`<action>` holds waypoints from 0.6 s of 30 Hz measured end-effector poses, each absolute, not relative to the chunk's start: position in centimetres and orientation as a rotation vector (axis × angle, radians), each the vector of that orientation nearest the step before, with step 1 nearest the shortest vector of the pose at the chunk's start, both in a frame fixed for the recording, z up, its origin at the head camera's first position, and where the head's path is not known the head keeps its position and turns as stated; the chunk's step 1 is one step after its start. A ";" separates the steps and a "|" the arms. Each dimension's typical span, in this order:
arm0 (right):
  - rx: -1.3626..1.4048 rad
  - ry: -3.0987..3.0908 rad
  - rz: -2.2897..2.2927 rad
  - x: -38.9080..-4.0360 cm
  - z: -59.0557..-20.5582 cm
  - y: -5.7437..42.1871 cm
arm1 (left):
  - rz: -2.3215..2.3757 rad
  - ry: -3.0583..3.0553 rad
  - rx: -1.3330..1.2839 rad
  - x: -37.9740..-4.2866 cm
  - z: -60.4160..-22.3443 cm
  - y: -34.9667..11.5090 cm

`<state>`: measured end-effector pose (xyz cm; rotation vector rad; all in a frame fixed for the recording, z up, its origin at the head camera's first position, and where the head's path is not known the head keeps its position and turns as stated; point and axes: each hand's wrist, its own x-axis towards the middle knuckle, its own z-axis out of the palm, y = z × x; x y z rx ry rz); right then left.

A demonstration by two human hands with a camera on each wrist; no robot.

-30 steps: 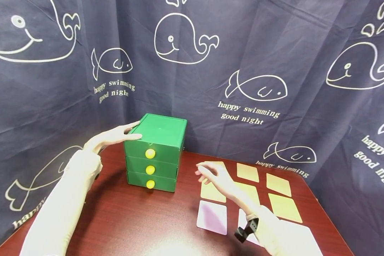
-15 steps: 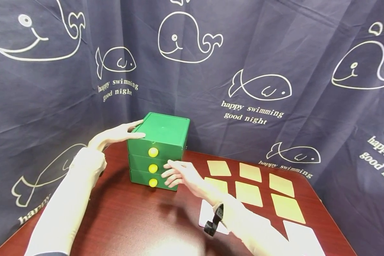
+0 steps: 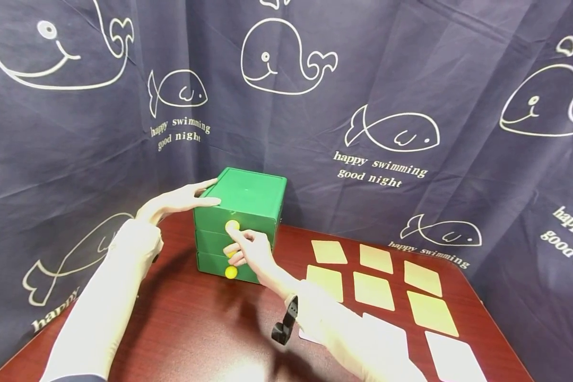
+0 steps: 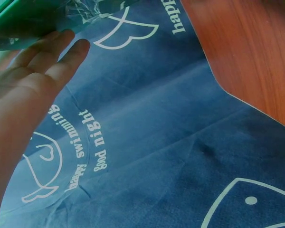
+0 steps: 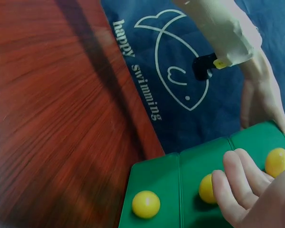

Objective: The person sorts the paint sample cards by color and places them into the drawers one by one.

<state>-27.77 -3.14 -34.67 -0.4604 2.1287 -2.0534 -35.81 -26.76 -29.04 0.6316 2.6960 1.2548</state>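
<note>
A green three-drawer box (image 3: pixel 250 190) with round yellow knobs stands on the table, its drawers pushed in. My left hand (image 3: pixel 179 200) rests on its upper left edge, thumb on top and fingers along the side; the left wrist view shows those fingers (image 4: pixel 54 57) fairly straight. At the front, a fingertip of my right hand (image 3: pixel 255 253) lies at the top knob (image 5: pixel 277 162). Its other fingers, loosely bent, hang before the middle knob (image 5: pixel 206 189). Whether thumb and finger pinch the top knob is hidden. Lowest is the bottom knob (image 3: pixel 231 272), untouched.
Yellow square cards (image 3: pixel 373 291) lie in rows on the right of the reddish wooden table (image 3: pixel 186 323), with white cards (image 3: pixel 453 355) nearer. A dark blue whale-print curtain (image 3: pixel 286 127) hangs behind and beside it. My right forearm passes over some cards.
My right hand has moved left from above the cards to the front of the box, then up to the top knob. The left hand stays on the box. The head view has shifted slightly.
</note>
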 end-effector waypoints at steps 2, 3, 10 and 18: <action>-0.408 2.138 -2.081 -27.7 -34.5 -3.7 | 1.254 2.694 0.628 -35.8 -29.0 -26.8; -0.379 2.148 -2.093 -27.6 -34.4 -4.1 | 1.260 2.689 0.625 -35.8 -29.0 -26.8; -0.234 2.158 -2.249 -27.5 -34.6 -5.9 | 1.255 2.700 0.617 -35.7 -29.0 -26.7; -0.145 2.191 -2.320 -27.5 -35.0 -6.7 | 1.260 2.700 0.621 -35.8 -29.0 -26.8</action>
